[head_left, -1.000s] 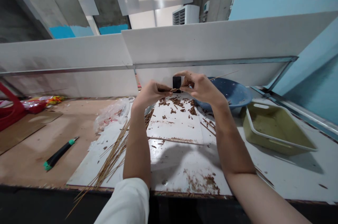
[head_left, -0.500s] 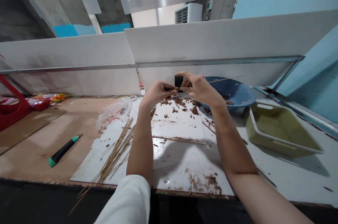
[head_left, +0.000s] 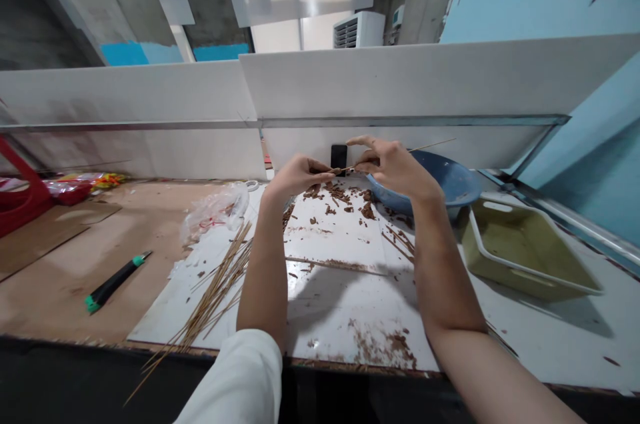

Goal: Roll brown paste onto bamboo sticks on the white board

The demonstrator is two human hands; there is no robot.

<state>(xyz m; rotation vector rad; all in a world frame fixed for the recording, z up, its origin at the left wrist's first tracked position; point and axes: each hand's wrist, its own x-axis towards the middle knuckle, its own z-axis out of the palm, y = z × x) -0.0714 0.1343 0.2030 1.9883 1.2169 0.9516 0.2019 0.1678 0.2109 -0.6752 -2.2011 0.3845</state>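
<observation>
Both hands are raised over the back of the white board point(head_left: 340, 297). My left hand point(head_left: 295, 176) is closed in a pinch on the near end of a thin bamboo stick point(head_left: 430, 144). My right hand point(head_left: 393, 166) pinches the same stick a little further along; the stick's free end points right, over the blue bowl point(head_left: 450, 181). Between the two hands a small brown bit shows on the stick. Below them brown crumbs point(head_left: 340, 196) lie scattered. A small black block point(head_left: 339, 156) stands behind the hands against the white partition.
A bundle of thin sticks point(head_left: 215, 291) lies at the board's left. A green-and-black utility knife point(head_left: 116, 282) rests on the brown table. A crumpled plastic bag point(head_left: 215, 211) sits beside the sticks. An olive tray point(head_left: 520, 251) stands right of the bowl. Red items are far left.
My right hand has slid a little to the right along the stick, widening the gap between the hands. The view has shifted slightly.
</observation>
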